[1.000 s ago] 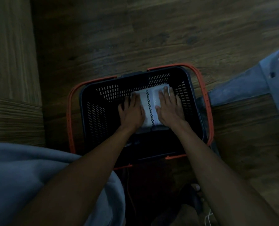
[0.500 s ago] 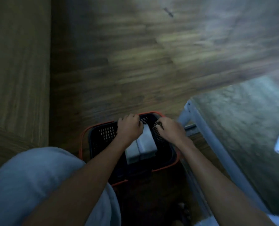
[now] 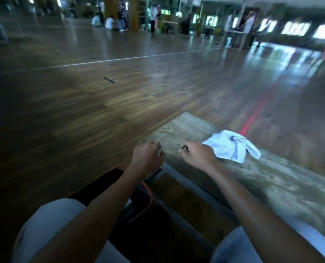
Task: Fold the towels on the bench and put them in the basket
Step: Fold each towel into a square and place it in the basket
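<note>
I log: crumpled white towel point(image 3: 232, 147), soft folds, just beside right hand point(image 3: 197, 154) on grainy wooden bench point(image 3: 186, 128); left hand point(image 3: 148, 156) farther off. Both clenched, empty.

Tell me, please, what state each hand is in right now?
Left hand: closed, fingers curled, holding nothing.
Right hand: closed, fingers curled, holding nothing.

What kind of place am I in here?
Likely a large indoor hall, perhaps a gym: a wide wooden floor with painted lines, a wooden bench, and people gathered far off.
</note>
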`<act>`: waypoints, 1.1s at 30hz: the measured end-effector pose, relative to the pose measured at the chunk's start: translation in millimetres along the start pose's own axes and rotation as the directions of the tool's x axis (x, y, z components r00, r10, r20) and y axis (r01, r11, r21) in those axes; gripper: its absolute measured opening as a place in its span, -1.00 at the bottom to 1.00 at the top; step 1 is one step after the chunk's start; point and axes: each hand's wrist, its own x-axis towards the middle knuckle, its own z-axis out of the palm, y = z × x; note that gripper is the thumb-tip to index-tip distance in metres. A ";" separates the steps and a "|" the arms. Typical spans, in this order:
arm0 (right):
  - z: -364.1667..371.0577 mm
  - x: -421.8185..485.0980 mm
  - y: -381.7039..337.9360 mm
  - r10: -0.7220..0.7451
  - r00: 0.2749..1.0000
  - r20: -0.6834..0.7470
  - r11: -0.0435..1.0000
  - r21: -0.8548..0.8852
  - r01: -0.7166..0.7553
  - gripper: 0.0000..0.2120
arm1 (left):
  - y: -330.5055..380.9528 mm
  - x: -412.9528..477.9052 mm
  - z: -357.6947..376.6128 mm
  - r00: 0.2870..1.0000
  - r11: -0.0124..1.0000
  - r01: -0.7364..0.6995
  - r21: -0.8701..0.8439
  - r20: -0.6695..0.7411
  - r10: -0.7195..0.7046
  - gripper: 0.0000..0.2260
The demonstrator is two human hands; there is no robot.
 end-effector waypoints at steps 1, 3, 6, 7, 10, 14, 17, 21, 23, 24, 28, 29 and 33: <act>-4.7 -9.7 14.2 0.038 0.999 -0.001 0.999 -0.005 -0.038 -0.74 | 14.7 2.3 4.4 0.999 0.999 -0.043 -0.007 0.005 0.043 -0.71; -12.3 -29.4 41.6 0.114 0.994 0.005 0.993 -0.009 -0.114 -0.74 | 43.5 7.1 15.1 0.993 0.993 -0.114 -0.016 0.016 0.114 -0.70; -17.3 -56.5 78.5 0.217 0.976 0.014 0.976 -0.026 -0.217 -0.76 | 80.6 11.8 30.8 0.980 0.984 -0.174 -0.037 0.093 0.177 -0.70; -16.7 -64.2 88.9 0.249 0.968 0.021 0.968 -0.033 -0.249 -0.76 | 90.4 12.6 36.5 0.973 0.981 -0.189 -0.038 0.127 0.192 -0.70; -11.3 -80.1 112.3 0.312 0.950 0.021 0.949 -0.052 -0.310 -0.77 | 110.4 20.0 52.7 0.958 0.974 -0.226 -0.029 0.175 0.228 -0.71; 3.0 -76.6 136.7 0.250 0.964 -0.094 0.947 -0.186 -0.264 -0.83 | 122.7 46.2 77.3 0.962 0.969 -0.246 -0.032 0.114 0.248 -0.75; 16.3 -60.6 146.2 0.161 0.967 -0.200 0.911 -0.348 -0.223 -0.84 | 122.9 67.2 102.2 0.970 0.971 -0.240 -0.021 0.023 0.240 -0.78; 32.1 -27.4 157.4 0.014 0.948 -0.318 0.881 -0.445 -0.162 -0.75 | 122.4 93.8 127.1 0.968 0.964 -0.246 -0.097 0.034 0.250 -0.69; 40.6 -12.5 158.9 0.002 0.956 -0.292 0.864 -0.481 -0.149 -0.69 | 120.6 103.9 138.7 0.961 0.959 -0.265 -0.099 0.051 0.270 -0.68; 44.9 -7.0 158.4 0.003 0.961 -0.276 0.857 -0.495 -0.145 -0.67 | 119.3 107.1 143.9 0.957 0.955 -0.281 -0.097 0.045 0.287 -0.73; 59.7 8.7 159.6 -0.021 0.950 -0.312 0.860 -0.490 -0.142 -0.70 | 114.5 111.3 159.9 0.942 0.939 -0.336 -0.078 -0.028 0.334 -0.81; 62.0 10.5 160.6 -0.025 0.944 -0.329 0.862 -0.485 -0.146 -0.74 | 113.4 111.8 160.9 0.932 0.929 -0.361 -0.083 -0.061 0.357 -0.81; 58.1 8.2 162.1 -0.035 0.914 -0.405 0.889 -0.430 -0.156 -0.92 | 108.6 115.9 149.4 0.883 0.880 -0.463 -0.107 -0.135 0.449 -0.84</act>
